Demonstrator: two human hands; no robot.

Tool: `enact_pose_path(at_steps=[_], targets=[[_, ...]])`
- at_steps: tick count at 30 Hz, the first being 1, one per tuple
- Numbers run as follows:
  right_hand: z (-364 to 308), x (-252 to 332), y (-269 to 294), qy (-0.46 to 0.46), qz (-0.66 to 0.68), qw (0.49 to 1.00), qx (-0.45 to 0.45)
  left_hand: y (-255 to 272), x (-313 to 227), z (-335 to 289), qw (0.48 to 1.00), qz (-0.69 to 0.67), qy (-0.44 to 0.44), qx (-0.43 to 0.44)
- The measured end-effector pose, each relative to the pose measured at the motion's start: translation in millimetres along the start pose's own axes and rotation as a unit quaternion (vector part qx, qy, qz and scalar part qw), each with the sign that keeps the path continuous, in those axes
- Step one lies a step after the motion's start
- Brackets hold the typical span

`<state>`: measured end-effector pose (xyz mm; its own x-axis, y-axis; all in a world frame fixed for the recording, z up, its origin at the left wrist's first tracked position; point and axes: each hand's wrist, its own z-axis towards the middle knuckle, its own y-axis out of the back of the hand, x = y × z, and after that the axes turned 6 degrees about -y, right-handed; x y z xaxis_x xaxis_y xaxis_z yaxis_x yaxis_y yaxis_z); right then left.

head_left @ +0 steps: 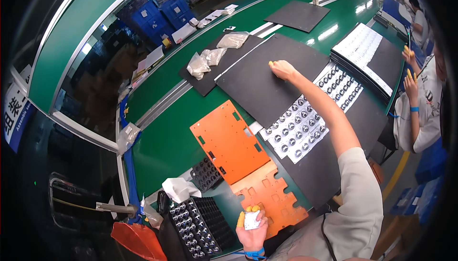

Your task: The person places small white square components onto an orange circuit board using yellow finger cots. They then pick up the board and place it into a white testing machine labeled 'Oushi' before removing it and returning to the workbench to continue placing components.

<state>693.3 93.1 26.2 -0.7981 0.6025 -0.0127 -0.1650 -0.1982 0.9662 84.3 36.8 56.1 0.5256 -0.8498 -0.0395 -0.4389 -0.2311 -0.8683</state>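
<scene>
Green worktop [171, 122] spread under the work, bowed by the wide lens, and nearest on it the left hand [253, 232] stood low in the view, a blue wristband [255, 254] below it. Its yellow-capped fingers were closed around a small white piece [252, 220], which sat just over the edge of an orange cut-out plate [272, 199]. To the left of that hand lay a black tray [212, 215], part of its pockets filled with shiny round parts, and beyond the tray a crumpled white wad [179, 189]. A second orange plate [231, 142], rectangular and slotted, adjoined the cut-out one. Right of it, white sheets [292, 149] carried rows of dark round pieces, and the right forearm passed above them. Farther out, the right hand [282, 69] was over a large black board [257, 94], its fingers curled in; I could not tell whether they gripped anything or touched the board. To the right rested a stack of black boards [384, 70] topped with white sheeting, and beside it a co-worker [427, 94] held both hands raised. Past the large board, clear plastic bags [234, 40] lay on another dark board; blue bins [148, 18] stood in the background.
</scene>
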Motion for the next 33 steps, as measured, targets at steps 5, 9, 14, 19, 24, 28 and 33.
enact_pose_path(at_steps=[5,9,14,19,24,28,33], targets=[[-49,66,68,0.011,0.299,0.948,-0.113,-1,8,-2,1.000,-0.027,0.002,-0.004],[-165,157,159,0.225,0.477,0.832,-0.172,-9,19,-3,1.000,-0.008,0.017,0.000],[-322,223,190,0.479,0.325,0.815,0.039,-29,45,-12,0.993,0.111,-0.027,0.014],[-374,224,157,0.443,0.344,0.827,0.032,16,50,8,0.993,0.079,0.030,0.079],[-387,212,159,0.417,0.377,0.826,0.036,22,72,12,0.986,0.153,0.021,0.057],[-354,180,176,0.356,0.400,0.830,-0.157,26,67,11,0.984,0.140,0.028,0.111],[-238,82,148,-0.001,0.447,0.860,-0.245,17,57,0,0.957,0.247,-0.085,0.129]])
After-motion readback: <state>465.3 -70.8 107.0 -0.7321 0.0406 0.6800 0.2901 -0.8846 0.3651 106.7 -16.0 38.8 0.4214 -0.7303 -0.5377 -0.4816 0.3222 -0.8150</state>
